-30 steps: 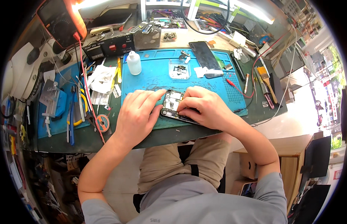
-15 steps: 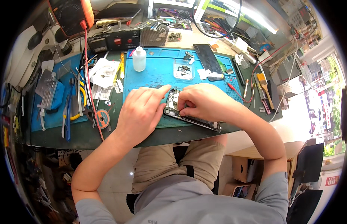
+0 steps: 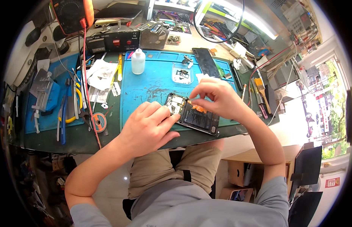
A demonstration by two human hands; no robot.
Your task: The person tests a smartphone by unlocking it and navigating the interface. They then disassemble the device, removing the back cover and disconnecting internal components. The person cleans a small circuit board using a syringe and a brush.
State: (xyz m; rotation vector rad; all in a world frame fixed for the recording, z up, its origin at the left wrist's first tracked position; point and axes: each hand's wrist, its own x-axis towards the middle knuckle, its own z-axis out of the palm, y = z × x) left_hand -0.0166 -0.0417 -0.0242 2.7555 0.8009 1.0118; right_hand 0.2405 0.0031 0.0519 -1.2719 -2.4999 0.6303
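Phone [image 3: 191,115] with its insides showing, lying on the blue mat [image 3: 157,81], near the front edge of the tabletop [image 3: 115,140] and about midway between the left and right ends. Set at a slant, with its right end nearer the front edge. Inside it, a big black battery [image 3: 196,120] toward the right, an orange patch [image 3: 198,108] on top of that, and lots of tiny shiny parts toward the left.

Left hand [image 3: 150,126] by the phone's left end, fingers bent but loose, pointer finger on the front side of the phone, thumb poking out apart from the rest. Right hand [image 3: 219,99] above the back side of the phone, thumb and pointer finger close together in a pinch. Hard to tell about any tiny bit between them, being so small in this view.

Toward the back edge of the tabletop, a white bottle [image 3: 138,63], a little clear tray [image 3: 174,80] with metal parts in it, and a flat black panel [image 3: 205,62] to the right of the tray. Near the right edge, a brush [image 3: 259,84]. Toward the left, a crumpled white tissue [image 3: 99,75], and close to the front edge, a round orange spool [image 3: 99,122].
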